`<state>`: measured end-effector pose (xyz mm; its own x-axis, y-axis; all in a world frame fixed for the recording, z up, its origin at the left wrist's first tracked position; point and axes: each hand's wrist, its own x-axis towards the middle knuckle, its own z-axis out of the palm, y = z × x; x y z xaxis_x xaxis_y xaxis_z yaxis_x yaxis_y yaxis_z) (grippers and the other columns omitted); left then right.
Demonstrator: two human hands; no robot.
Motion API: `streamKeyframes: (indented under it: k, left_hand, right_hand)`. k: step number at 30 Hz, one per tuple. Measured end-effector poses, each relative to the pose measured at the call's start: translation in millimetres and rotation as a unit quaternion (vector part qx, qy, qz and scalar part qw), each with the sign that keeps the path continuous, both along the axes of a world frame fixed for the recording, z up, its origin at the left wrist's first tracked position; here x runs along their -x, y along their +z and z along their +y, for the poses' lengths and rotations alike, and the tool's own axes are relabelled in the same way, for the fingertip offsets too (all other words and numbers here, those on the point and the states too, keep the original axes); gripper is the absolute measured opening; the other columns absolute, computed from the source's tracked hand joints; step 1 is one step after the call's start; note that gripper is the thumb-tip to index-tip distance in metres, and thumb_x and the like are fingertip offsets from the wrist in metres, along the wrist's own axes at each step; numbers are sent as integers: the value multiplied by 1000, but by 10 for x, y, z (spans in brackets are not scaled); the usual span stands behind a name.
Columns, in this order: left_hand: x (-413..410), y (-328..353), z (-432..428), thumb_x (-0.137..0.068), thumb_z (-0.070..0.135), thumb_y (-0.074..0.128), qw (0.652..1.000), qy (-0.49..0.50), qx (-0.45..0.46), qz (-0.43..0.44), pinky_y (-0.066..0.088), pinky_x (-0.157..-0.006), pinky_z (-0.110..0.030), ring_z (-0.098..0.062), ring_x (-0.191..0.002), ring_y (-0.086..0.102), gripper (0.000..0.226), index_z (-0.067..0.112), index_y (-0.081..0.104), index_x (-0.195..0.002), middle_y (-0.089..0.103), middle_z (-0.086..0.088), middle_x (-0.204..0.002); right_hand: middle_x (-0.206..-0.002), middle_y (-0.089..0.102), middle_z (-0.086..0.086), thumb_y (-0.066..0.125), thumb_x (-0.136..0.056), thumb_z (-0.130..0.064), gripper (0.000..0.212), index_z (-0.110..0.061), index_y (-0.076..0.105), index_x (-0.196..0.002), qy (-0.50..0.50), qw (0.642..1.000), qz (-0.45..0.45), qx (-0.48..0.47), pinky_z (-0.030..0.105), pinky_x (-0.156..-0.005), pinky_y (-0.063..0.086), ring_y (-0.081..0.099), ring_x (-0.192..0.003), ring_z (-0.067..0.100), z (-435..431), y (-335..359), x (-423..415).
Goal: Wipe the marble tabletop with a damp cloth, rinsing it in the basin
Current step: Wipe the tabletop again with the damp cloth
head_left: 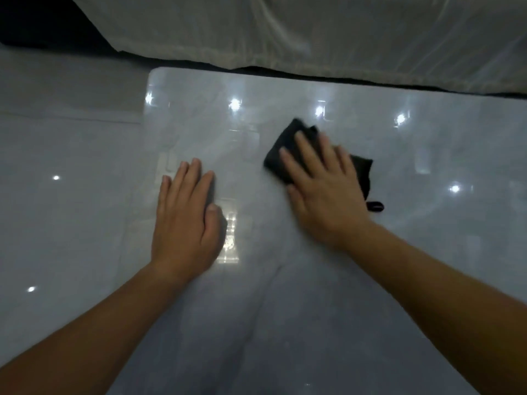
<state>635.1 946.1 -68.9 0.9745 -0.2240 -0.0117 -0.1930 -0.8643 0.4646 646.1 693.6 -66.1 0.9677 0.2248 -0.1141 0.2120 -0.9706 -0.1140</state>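
The right hand (322, 192) presses flat, fingers straight, on the black cloth (281, 151) (its edges blurred) on the far part of the glossy marble counter (285, 309), while the left hand (185, 220) rests relaxed, palm down, nearby on bare stone.
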Motion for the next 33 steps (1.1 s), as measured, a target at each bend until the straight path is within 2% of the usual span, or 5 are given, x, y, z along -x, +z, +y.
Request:
streamKeyframes:
  k: [3, 8, 14, 22, 33]
  left_hand:
    - [27, 30, 59, -94, 25, 31, 997, 5, 68, 33, 5, -126, -43, -25, -151, 22, 58, 3, 42, -147, 34, -15, -159]
    - [201, 120, 388, -91, 25, 35, 1000, 3, -9, 15, 11, -123, -53, -34, -145, 32, 57, 0, 47, -141, 41, -19, -152]
    - [955, 177, 709, -87, 24, 37, 999, -8, -28, 30, 18, -119, -57, -38, -140, 36, 58, -1, 47, -139, 43, -23, -149]
    - [1253, 150, 620, -96, 43, 28, 994, -49, -74, 61, 9, -120, -60, -38, -149, 20, 62, 6, 46, -143, 27, -23, -159]
    - [1780, 314, 597, -97, 50, 35, 986, -93, -54, 129, 13, -120, -51, -29, -151, 16, 54, 21, 50, -140, 25, -13, -162]
  right_hand:
    - [-169, 15, 2, 30, -104, -47, 56, -33, 24, -158, 161, 987, 28, 4, 56, -124, 13, 9, -155, 34, -15, -4, 355]
    - [-168, 18, 7, 30, -102, -45, 58, -29, 28, -158, -88, 996, -18, -26, 59, -122, 13, 12, -154, 39, 466, -23, -179]
    - [-168, 19, 1, 38, -102, -44, 56, -33, 31, -156, 207, 977, 13, -49, 56, -123, 10, 10, -155, 35, 1036, -11, 1404]
    - [-170, 9, 2, 25, -103, -50, 59, -33, 19, -159, -260, 965, 20, -19, 52, -125, 5, 5, -156, 32, -426, 61, 954]
    - [-150, 52, 9, 73, -79, -13, 56, -21, 62, -134, -78, 993, -45, -77, 47, -92, 42, 49, -121, 37, 1019, -38, 3029]
